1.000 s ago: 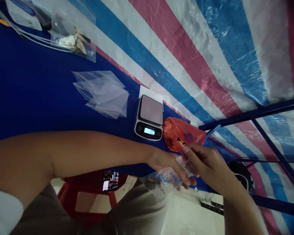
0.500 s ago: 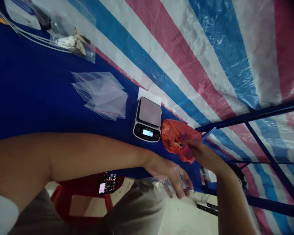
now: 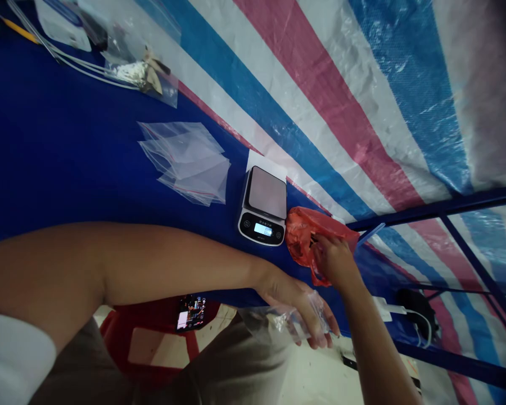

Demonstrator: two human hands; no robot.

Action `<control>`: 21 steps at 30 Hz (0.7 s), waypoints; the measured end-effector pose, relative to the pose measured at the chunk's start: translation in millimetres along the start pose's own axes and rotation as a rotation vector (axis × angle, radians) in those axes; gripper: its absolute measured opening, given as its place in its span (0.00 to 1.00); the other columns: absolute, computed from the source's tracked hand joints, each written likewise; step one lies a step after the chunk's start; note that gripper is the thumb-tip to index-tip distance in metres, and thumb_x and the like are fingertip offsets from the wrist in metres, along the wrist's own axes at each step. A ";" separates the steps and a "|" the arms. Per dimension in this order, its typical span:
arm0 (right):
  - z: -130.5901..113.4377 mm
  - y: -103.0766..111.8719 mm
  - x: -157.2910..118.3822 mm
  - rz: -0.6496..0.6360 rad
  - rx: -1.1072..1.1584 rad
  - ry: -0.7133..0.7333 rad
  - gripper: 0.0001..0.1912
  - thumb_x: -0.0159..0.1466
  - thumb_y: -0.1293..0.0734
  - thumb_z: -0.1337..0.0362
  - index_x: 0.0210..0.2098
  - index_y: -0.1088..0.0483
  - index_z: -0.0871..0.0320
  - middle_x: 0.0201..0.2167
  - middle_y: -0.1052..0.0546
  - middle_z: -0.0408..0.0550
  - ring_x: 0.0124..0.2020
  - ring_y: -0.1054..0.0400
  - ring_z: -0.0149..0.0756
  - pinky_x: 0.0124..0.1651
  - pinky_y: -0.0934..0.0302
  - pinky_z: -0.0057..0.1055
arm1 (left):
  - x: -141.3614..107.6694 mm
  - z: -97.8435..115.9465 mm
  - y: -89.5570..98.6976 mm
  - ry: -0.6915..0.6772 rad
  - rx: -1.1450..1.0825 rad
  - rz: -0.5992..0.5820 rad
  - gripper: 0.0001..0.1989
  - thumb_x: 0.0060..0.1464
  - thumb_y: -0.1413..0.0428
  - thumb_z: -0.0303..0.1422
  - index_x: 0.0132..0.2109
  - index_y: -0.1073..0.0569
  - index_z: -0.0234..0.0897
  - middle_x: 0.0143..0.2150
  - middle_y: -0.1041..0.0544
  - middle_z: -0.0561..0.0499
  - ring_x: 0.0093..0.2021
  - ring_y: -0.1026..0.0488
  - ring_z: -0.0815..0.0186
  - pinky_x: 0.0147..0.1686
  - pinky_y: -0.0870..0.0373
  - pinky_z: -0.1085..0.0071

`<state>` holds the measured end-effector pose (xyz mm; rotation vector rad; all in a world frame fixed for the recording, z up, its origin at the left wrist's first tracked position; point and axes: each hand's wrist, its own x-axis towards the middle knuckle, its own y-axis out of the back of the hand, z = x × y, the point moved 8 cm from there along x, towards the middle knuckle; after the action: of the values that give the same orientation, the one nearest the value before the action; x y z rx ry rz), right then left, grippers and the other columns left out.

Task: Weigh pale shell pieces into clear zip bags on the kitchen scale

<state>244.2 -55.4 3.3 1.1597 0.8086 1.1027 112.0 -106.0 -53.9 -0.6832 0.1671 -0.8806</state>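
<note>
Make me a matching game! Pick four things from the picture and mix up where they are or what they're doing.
1. Left hand
2. Right hand
3. Scale
4. Phone

A. On the red stool
B. At the red bag's opening
C. Holding a clear bag
D. Left of the red bag, on the blue table

Pairs: 1-C, 2-B, 3-D, 4-A

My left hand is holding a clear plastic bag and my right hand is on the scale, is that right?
Not quite. Your right hand is at the opening of the red bag, not on the scale, as the head view shows. Your left hand is holding a clear plastic bag.
</note>
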 end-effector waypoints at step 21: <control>9.8 -9.8 19.6 0.087 0.389 -0.215 0.18 0.63 0.42 0.65 0.47 0.25 0.60 0.46 0.20 0.60 0.44 0.26 0.48 0.52 0.33 0.44 | -1.6 3.5 10.5 0.033 0.023 0.111 0.34 0.26 0.28 0.22 0.46 0.28 0.35 0.39 0.23 0.52 0.38 0.24 0.66 0.38 0.26 0.69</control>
<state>261.3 -39.8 -2.9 1.6229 0.8298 0.8922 119.3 -98.5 -57.9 -0.6324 0.2223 -0.7866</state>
